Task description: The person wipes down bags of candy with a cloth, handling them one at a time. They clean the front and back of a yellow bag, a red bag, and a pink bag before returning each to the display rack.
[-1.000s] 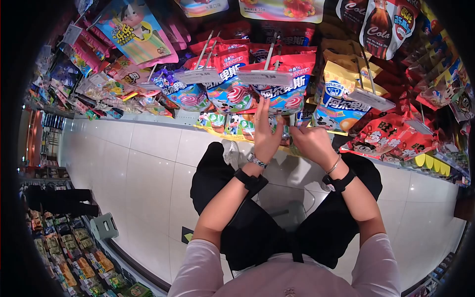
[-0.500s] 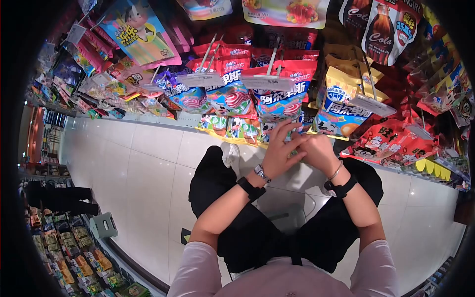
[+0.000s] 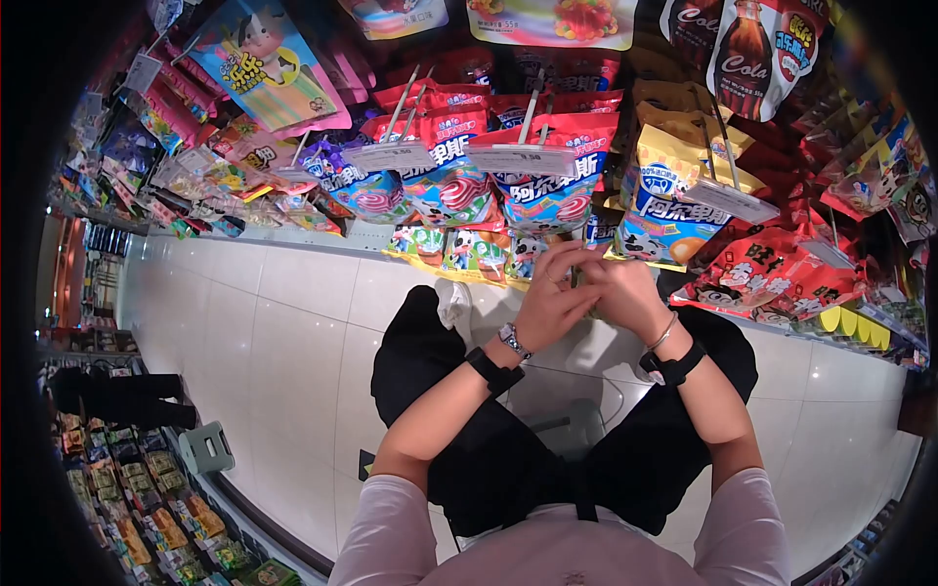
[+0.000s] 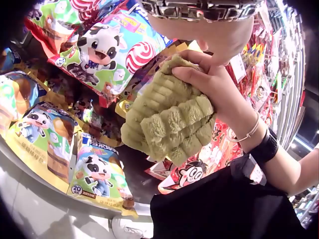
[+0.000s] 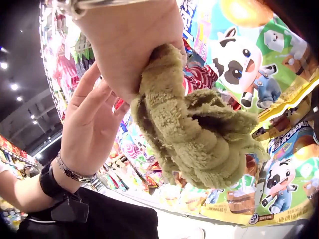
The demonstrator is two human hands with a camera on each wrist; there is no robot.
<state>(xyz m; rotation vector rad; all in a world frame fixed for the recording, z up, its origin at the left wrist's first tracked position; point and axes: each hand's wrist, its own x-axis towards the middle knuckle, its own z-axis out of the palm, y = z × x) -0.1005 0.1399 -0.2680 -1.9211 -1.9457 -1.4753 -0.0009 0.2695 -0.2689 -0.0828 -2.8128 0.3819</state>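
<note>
An olive-green plush cloth with thick ribs [image 4: 169, 119] hangs folded from my right hand [image 3: 633, 295], whose thumb and fingers pinch its upper end. My left hand [image 3: 549, 314] is held beside the right one, its fingers extended and overlapping the right fingers in the head view. From the right wrist, the left palm [image 5: 87, 132] shows with nothing in it. Just beyond both hands hangs a red and blue candy bag [image 3: 547, 200]. Below it stand yellow-edged bags with a cow cartoon [image 4: 97, 172], close behind the cloth.
Metal hooks with price tags [image 3: 528, 159] jut out above the hands. A yellow and blue bag [image 3: 674, 200] hangs to the right, over red snack bags [image 3: 772, 278]. My black-trousered knees [image 3: 420, 342] flank the forearms. A grey-green stool [image 3: 205, 447] stands at the left on the tiled floor.
My left hand has come down from the red and blue candy bag to beside the right hand. The right hand has shifted slightly down and keeps hold of the cloth.
</note>
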